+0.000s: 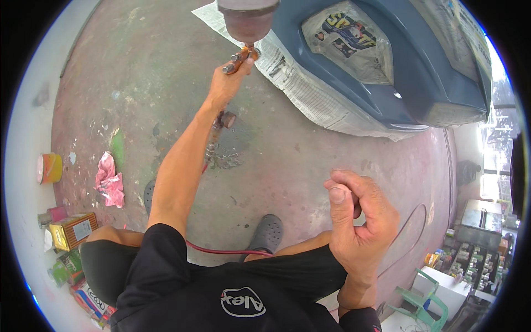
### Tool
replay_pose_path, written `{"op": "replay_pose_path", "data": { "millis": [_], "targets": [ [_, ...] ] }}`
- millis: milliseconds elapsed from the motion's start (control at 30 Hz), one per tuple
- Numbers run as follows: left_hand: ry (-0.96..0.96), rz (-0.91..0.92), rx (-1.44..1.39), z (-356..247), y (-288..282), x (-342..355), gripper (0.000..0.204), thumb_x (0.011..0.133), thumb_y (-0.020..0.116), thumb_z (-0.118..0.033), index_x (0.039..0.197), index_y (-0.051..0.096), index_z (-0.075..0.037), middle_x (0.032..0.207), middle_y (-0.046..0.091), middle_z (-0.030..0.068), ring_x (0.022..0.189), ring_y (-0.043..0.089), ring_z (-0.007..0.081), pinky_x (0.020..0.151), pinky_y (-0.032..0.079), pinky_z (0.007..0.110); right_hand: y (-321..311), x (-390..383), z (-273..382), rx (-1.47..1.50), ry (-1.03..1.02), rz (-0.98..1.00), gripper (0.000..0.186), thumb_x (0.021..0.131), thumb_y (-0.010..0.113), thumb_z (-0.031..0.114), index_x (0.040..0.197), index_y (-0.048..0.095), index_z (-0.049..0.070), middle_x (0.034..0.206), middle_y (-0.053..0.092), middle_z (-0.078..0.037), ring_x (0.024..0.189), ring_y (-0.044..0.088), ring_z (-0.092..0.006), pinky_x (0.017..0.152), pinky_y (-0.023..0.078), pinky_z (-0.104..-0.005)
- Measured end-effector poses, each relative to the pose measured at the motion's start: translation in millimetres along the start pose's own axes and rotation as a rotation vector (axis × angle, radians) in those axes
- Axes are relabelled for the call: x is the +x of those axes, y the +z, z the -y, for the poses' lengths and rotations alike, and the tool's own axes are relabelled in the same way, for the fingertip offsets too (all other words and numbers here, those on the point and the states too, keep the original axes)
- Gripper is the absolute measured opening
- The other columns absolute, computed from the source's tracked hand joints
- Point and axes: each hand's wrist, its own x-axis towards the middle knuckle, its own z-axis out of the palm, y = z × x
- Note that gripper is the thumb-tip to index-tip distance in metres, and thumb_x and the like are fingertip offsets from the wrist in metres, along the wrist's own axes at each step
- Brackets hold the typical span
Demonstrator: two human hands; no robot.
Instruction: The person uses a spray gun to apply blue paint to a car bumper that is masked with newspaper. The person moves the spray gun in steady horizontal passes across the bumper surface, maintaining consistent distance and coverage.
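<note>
My left hand [235, 72] is wrapped round a spray gun [243, 55] with a dark cup [248, 19] on top, at the top centre. Beside it stands a blue moulded body panel [417, 72] with a paper-masked opening [345, 52] and newspaper [310, 102] along its lower edge. Lower right, my right hand [362, 221] is raised with curled fingers and the thumb pressed toward them; whether anything is inside is hidden. A metal fitting [227, 120] shows behind my left forearm, partly hidden.
A red hose [221, 252] crosses the floor behind my legs and grey clogs [265, 235]. At left lie a pink crumpled sheet [109, 182], a yellow bucket [50, 167] and boxes [74, 232]. At right are a green plastic chair [434, 301] and several small containers [473, 254].
</note>
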Motion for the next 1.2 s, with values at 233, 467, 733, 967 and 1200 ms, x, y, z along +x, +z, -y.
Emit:
{"op": "replay_pose_path", "data": {
  "millis": [233,467,733,967,1200],
  "targets": [
    [-0.139,0.227,-0.167,-6.3,24.9,-24.0,0.056,0.105,0.069,-0.06,0.108,0.074,-0.004,0.085,0.07,0.0031,0.046,0.047,0.0074,0.041,0.035,0.03,22.0,15.1,-1.3,-0.027,-0.104,0.094,0.016,0.095,0.083,0.002,0.11,0.077,-0.001,0.094,0.079,-0.011,0.055,0.06,-0.0129,0.051,0.046,-0.0277],
    [-0.141,0.164,-0.135,1.8,25.8,9.0,0.056,0.102,0.072,-0.06,0.097,0.073,-0.004,0.075,0.065,0.0024,0.046,0.047,0.0082,0.041,0.036,0.03,31.9,21.7,1.6,-0.064,0.064,0.099,0.016,0.104,0.077,0.018,0.108,0.079,0.002,0.089,0.077,-0.004,0.066,0.059,-0.0094,0.059,0.04,-0.0258],
    [-0.111,-0.06,-0.207,9.0,-4.5,82.5,0.058,0.097,0.078,-0.061,0.089,0.073,-0.004,0.067,0.063,0.0017,0.044,0.048,0.0105,0.041,0.038,0.032,33.7,30.3,-12.4,-0.089,0.015,0.116,0.012,0.102,0.078,0.007,0.11,0.076,-0.002,0.092,0.077,-0.012,0.06,0.064,-0.0159,0.054,0.049,-0.0283],
    [-0.056,-0.162,-0.265,-13.9,-30.2,120.9,0.054,0.102,0.074,-0.057,0.094,0.067,-0.003,0.075,0.064,0.0043,0.045,0.046,0.01,0.041,0.036,0.032,33.4,23.0,-13.2,-0.07,0.145,0.087,0.017,0.106,0.076,0.017,0.109,0.078,0.0,0.09,0.078,-0.005,0.071,0.06,-0.0077,0.059,0.04,-0.0242],
    [-0.101,-0.095,-0.276,-23.6,-8.8,81.6,0.053,0.103,0.073,-0.058,0.097,0.067,-0.005,0.074,0.062,0.0026,0.044,0.045,0.0096,0.041,0.035,0.031,30.1,18.5,-9.6,-0.084,0.087,0.094,0.018,0.106,0.077,0.019,0.109,0.079,0.001,0.089,0.077,-0.005,0.07,0.06,-0.0087,0.06,0.04,-0.0246]
  ]
}}
